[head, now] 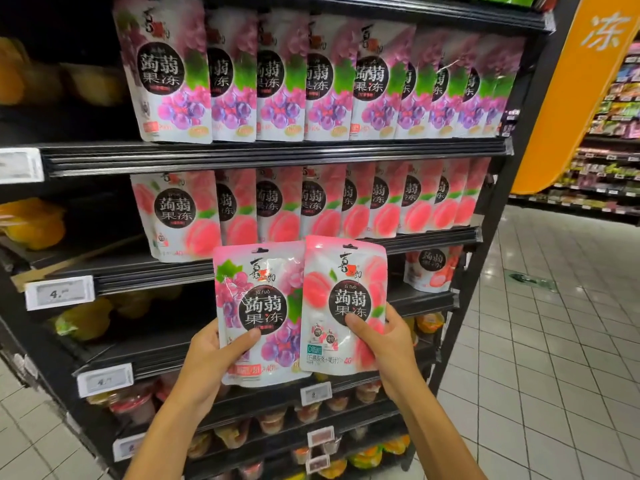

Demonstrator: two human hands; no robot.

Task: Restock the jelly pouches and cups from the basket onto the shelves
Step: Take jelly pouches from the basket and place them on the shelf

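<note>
The left hand [213, 355] holds a grape pouch [263, 306], fingers clamped on it, thumb on its front; the right hand [389, 341] clamps a peach pouch [341, 299] likewise. The pouches are side by side, edges overlapping, in front of the shelves [277, 152], below the peach row [311, 202]

White tiled floor [554, 341], orange panel [571, 98]

Bare left hand [207, 355] and right hand [391, 341] — bare forearms [436, 427], short-nailed fingers [356, 325]
</note>
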